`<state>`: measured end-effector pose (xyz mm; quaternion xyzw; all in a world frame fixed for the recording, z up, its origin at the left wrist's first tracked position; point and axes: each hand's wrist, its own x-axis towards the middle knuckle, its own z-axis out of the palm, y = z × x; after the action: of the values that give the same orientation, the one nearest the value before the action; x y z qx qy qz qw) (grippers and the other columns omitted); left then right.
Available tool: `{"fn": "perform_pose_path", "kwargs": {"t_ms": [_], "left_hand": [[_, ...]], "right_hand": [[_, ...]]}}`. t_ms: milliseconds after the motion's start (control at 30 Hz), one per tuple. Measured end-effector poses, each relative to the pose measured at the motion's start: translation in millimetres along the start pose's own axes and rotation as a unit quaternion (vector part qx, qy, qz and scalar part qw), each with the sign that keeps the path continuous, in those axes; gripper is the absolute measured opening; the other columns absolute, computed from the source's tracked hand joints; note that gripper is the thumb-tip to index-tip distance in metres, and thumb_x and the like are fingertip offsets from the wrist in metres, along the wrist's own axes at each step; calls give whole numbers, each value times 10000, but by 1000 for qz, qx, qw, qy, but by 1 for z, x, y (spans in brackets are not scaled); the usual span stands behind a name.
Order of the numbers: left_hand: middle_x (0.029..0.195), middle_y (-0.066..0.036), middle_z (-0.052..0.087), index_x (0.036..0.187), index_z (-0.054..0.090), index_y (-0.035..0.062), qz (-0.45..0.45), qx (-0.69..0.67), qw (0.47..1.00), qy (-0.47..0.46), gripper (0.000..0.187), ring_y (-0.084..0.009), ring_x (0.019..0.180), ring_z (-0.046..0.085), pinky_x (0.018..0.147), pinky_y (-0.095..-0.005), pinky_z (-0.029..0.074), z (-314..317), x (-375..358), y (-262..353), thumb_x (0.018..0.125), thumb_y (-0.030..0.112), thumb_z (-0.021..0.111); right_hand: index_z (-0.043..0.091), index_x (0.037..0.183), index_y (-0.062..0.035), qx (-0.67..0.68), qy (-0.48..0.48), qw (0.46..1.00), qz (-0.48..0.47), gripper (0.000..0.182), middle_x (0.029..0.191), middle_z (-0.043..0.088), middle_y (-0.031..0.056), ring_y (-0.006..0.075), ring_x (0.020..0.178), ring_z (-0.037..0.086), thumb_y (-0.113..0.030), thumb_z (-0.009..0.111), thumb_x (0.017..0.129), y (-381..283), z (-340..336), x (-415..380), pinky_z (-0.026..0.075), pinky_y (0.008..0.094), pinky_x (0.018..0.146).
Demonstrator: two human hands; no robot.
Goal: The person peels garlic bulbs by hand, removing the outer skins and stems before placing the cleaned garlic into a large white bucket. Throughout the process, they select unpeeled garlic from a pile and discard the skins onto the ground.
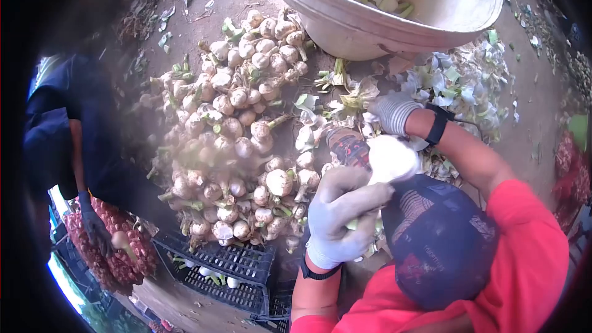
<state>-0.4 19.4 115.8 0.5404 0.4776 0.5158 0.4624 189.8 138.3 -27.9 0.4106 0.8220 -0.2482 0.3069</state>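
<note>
One peeled onion (390, 159) in left hand's (342, 216) closed fingers, right hand (392, 111) clenched; one basin (394, 28) beyond.

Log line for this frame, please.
left hand: grips onion | right hand: at the peelings | pile in front | basin beyond

Both the left hand (342, 216) and the right hand (393, 111) wore pale grey gloves, with red sleeves (524, 265) behind them. The peeled onion (390, 158) between the hands was white. The onion pile (237, 129) left of the hands was beige with green stalks.
</note>
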Motion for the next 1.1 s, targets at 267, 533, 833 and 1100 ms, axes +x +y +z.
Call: {"fn": "perform_pose_path", "kwargs": {"t_ms": [267,533,833,1100], "left_hand": [[1216,-164,443,1274,431,-5,133,-94,981,103,733,-234,978,543,837,-343,456,17,95,25,621,58,759],[1184,-96,529,1291,408,8,-267,-99,937,200,470,-162,1018,535,870,-294,453,-33,16,-135,861,95,574],[1028,-81,607,1184,466,11,-253,-285,909,168,369,-140,863,602,748,-254,493,-8,-3,-107,826,20,557],[1030,-69,559,1178,489,14,-155,-61,954,251,481,-147,888,564,787,-246,464,0,-5,-110,734,8,675]], "right_hand": [[654,941,-102,168,407,892,-105,217,968,656,136,330,909,623,-216,525,809,-51,-19,151,487,429,790],[624,1011,-20,535,225,811,-70,246,820,658,115,225,743,634,-99,536,795,-44,-14,82,507,327,702],[546,1112,23,894,-102,368,-233,369,897,630,100,128,692,616,-172,635,811,-53,-16,15,512,218,573],[584,1111,13,673,57,722,-152,418,850,653,40,52,683,575,-296,663,839,-58,-28,1,486,214,552]]}}
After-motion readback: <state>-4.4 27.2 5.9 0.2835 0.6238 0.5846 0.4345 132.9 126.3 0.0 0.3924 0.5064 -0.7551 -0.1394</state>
